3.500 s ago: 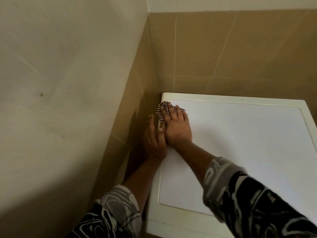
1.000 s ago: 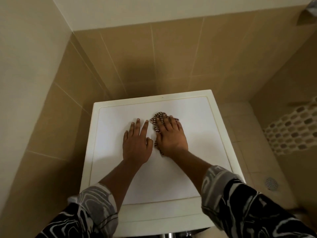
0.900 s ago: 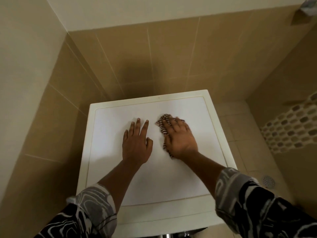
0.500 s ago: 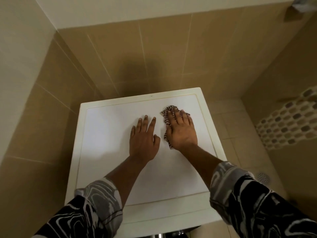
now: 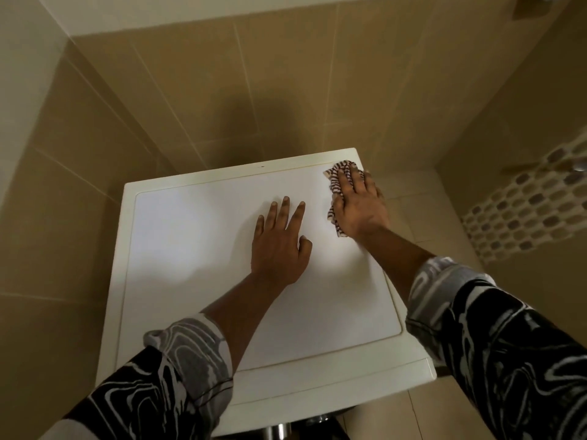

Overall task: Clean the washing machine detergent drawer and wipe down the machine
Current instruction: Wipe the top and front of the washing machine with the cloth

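Observation:
I look down on the white top of the washing machine point(image 5: 197, 249). My right hand point(image 5: 359, 208) lies flat, fingers straight, pressing a striped cloth point(image 5: 337, 177) onto the top's far right corner. My left hand point(image 5: 281, 246) rests flat with spread fingers near the middle of the top, apart from the cloth. The detergent drawer is hidden from this view.
Tan tiled walls point(image 5: 222, 100) close in behind and to the left of the machine. A tiled floor point(image 5: 422, 211) lies to the right, with a pebble-patterned strip point(image 5: 524, 204) on the right wall. A metal part point(image 5: 279, 431) shows under the front edge.
My right hand has slid the cloth from the middle of the top to the far right corner. My left hand stays flat on the top.

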